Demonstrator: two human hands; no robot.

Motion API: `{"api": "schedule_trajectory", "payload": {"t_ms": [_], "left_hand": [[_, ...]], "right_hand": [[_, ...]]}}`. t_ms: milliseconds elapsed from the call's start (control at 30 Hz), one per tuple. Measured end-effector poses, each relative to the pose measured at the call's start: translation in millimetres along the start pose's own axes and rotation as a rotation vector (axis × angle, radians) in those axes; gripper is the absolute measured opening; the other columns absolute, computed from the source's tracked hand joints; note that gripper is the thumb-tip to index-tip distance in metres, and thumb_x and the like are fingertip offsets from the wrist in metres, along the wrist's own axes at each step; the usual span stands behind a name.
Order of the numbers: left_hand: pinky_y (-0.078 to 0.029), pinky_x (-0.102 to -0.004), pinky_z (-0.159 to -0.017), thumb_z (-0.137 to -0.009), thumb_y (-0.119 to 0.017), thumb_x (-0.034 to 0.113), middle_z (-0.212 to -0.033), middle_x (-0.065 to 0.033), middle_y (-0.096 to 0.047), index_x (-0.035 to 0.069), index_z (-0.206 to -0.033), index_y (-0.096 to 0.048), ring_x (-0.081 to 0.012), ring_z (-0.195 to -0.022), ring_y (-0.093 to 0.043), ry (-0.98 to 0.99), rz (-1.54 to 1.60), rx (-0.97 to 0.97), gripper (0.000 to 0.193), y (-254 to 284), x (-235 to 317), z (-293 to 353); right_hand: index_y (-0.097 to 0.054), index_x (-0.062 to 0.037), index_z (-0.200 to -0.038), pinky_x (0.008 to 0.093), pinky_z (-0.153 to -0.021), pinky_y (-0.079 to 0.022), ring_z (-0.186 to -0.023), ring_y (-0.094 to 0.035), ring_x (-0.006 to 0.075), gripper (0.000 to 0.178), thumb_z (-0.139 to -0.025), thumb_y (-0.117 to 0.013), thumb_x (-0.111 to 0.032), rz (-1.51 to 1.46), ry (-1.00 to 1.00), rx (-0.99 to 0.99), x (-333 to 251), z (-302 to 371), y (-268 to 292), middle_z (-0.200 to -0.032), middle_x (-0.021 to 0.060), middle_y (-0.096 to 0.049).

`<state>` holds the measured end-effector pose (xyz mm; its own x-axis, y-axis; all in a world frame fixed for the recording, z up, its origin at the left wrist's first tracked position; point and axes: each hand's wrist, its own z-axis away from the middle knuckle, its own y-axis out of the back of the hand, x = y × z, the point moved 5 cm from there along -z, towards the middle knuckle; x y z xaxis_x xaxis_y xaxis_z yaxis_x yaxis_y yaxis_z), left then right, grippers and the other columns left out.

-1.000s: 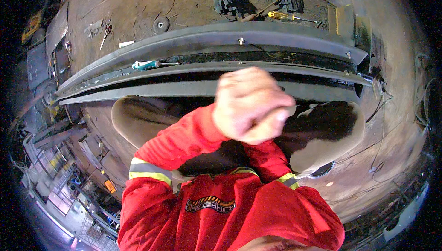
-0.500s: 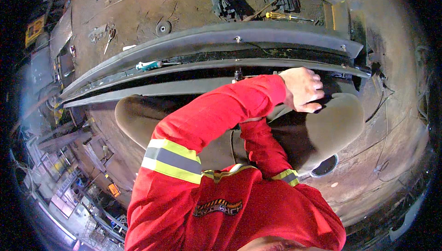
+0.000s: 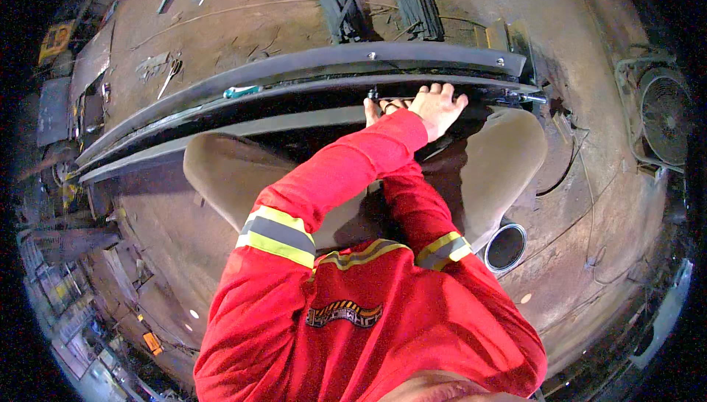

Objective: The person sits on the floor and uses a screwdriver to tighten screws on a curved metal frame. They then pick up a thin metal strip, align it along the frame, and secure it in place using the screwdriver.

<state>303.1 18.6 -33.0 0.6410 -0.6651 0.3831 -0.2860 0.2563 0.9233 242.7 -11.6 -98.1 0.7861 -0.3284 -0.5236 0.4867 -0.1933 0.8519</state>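
My forearms cross, the left over the right. My left hand reaches to the right, knuckles up and fingers bent down over the dark channel of a long grey metal beam. What lies under its fingers is hidden. Partly covered by the left sleeve, my right hand has curled fingers beside a small dark upright fitting in the channel. I cannot make out what it grips. Right of my left hand, a shiny metal tool rests at the beam's end. A teal-handled screwdriver lies on the beam at left.
Two bundles of dark metal strips lie beyond the beam. Pliers or scissors rest on the floor at left. A round dark-topped can stands by my right knee, and a floor fan at far right. Cables run across the floor.
My left hand has moved from hanging over my right leg onto the beam's channel. My right hand's fingers now show beside the fitting. The whole view has shifted.
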Motion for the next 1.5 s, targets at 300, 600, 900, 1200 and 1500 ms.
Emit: {"api": "schedule_trajectory", "payload": {"t_ms": [300, 600, 900, 1200, 1500], "left_hand": [[-0.053, -0.0386, -0.075, -0.072, -0.062, 0.005, -0.089, -0.0100, -0.060, 0.012, -0.119, -0.057, -0.0289, -0.086, -0.062, -0.356, 0.266, 0.273, 0.049, 69, 36, 46], [-0.053, -0.0366, -0.071, -0.071, -0.071, 0.006, -0.092, -0.0147, -0.066, 0.004, -0.109, -0.064, -0.0319, -0.083, -0.064, -0.032, 0.520, 0.567, 0.039, 163, -8, 133], [-0.051, -0.0243, -0.066, -0.088, -0.065, 0.003, -0.082, -0.0042, -0.064, 0.000, -0.098, -0.058, -0.0110, -0.073, -0.063, 0.459, 1.048, 0.708, 0.012, 140, -115, 175], [-0.039, -0.0226, -0.060, -0.087, -0.060, 0.002, -0.076, 0.0013, -0.054, 0.001, -0.096, -0.059, -0.0083, -0.062, -0.046, 0.365, 0.818, 0.697, 0.009, 185, -134, 191], [-0.052, -0.0439, -0.075, -0.069, -0.066, 0.010, -0.086, -0.0166, -0.066, 0.008, -0.086, -0.066, -0.0363, -0.086, -0.064, 0.577, -0.077, 0.099, 0.018, 93, -213, 215]], "right_hand": [[-0.068, -0.0079, -0.087, 0.0430, -0.082, -0.042, -0.092, -0.058, 0.0279, 0.043, -0.080, -0.065, -0.050, -0.025, -0.036, -0.272, -16, 16, 63, -0.091, 0.0087, -0.064], [-0.065, -0.0067, -0.077, 0.0448, -0.079, -0.042, -0.090, -0.056, 0.0285, 0.031, -0.066, -0.076, -0.034, -0.328, 0.559, 0.334, -36, 52, 77, -0.088, 0.0070, -0.061], [-0.068, -0.0085, -0.080, 0.0415, -0.075, -0.045, -0.081, -0.057, 0.0298, 0.022, -0.066, -0.077, -0.024, -0.311, 0.581, 0.138, -61, 47, 54, -0.079, 0.0086, -0.057], [-0.066, -0.0008, -0.092, 0.0308, -0.073, -0.051, -0.078, -0.065, 0.0186, 0.024, -0.072, -0.075, -0.009, -0.727, 0.212, -0.098, -35, 38, 49, -0.082, 0.0091, -0.066], [-0.059, -0.0039, -0.096, 0.0234, -0.064, -0.047, -0.071, -0.057, 0.0075, 0.024, -0.076, -0.072, -0.004, -0.968, -0.022, -0.221, -22, 28, 25, -0.081, 0.0007, -0.061]]}}
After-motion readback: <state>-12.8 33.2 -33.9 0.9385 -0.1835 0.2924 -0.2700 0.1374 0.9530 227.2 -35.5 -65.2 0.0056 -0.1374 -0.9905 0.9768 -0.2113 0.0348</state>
